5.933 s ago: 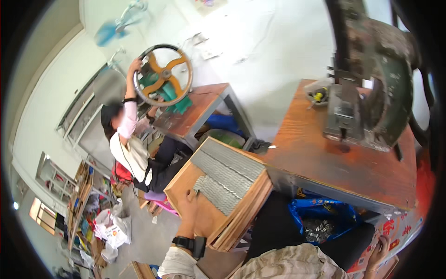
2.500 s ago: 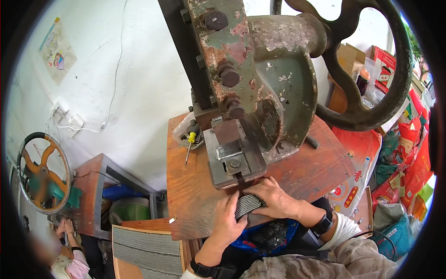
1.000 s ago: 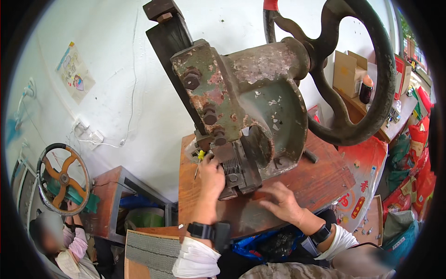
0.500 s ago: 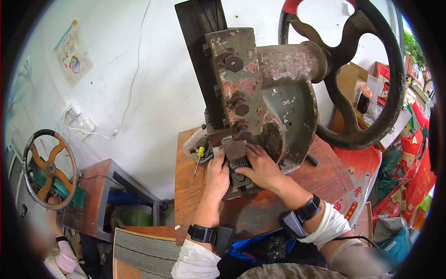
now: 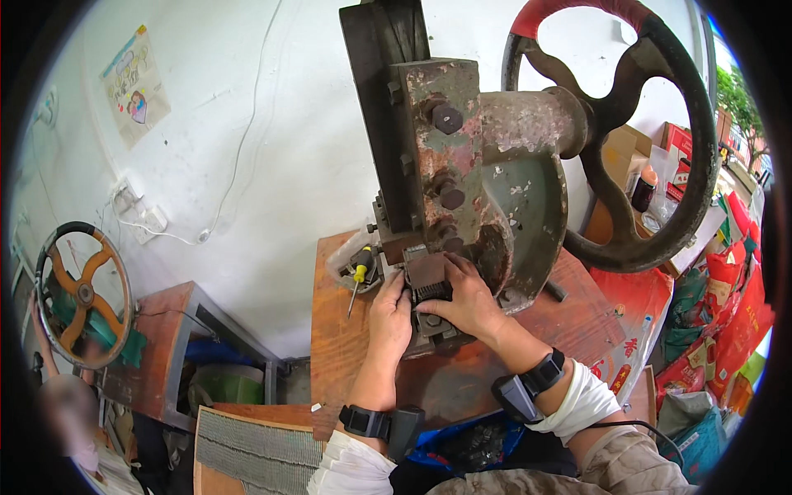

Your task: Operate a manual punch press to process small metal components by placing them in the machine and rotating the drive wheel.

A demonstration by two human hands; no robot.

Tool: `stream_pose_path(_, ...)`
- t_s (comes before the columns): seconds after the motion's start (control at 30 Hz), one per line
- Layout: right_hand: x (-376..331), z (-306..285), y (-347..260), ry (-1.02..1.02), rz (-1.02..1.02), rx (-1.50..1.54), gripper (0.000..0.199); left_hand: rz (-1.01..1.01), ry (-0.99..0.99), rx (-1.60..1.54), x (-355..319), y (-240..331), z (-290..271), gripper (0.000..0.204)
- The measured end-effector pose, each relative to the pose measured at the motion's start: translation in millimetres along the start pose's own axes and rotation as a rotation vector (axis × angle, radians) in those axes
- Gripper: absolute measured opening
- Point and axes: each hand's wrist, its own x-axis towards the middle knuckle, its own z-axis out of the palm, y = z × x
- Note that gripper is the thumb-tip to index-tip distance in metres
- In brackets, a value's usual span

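A heavy, paint-worn hand press [image 5: 450, 165] stands before me, with large bolts on its front. At its base, a small brown flat plate [image 5: 426, 271] lies over a dark ribbed piece [image 5: 431, 291] with a row of fine teeth. My left hand [image 5: 391, 320] grips the left side of this ribbed piece, fingers closed along its edge. From the right, my right hand [image 5: 467, 305] closes on it, with the thumb at its near edge and the fingers on the far right corner. A dark metal block with a bolt [image 5: 432, 320] sits just below the thumb.
A yellow-handled screwdriver [image 5: 360, 271] leans on a clear tray left of the press. The big handwheel [image 5: 701, 148] rises at right. Rows of grey strips lie on a board [image 5: 256, 450] at lower left. Another person works beside a second wheel [image 5: 85, 293]. Red bags [image 5: 726, 289] crowd the right.
The press and wheel appear slightly further right and lower as the view shifts. My hands stay on the ribbed piece. The other person at left has moved, an arm now raised beside the second wheel.
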Motion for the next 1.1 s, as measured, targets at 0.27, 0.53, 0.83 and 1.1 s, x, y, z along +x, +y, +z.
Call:
stream_pose_path(0.27,-4.6,-15.0,7.7,0.009,-0.065,0.012,0.078,0.034,-0.032,0.144,3.8,10.1,-0.8,0.035)
stream_pose_path(0.53,-70.0,-215.9,9.0,0.282,-0.567,-0.507,0.053,-0.134,-0.239,0.562,-4.6,12.7,-23.0,0.043)
stream_pose_path(0.83,91.6,-403.0,-72.7,0.215,0.061,0.060,0.042,-0.121,-0.221,0.476,-4.0,2.8,-14.8,0.044)
stream_pose_path(1.1,-84.9,-144.2,95.1,1.022,-0.006,0.289,0.044,-0.178,-0.283,0.524,-12.2,22.3,-2.8,0.044)
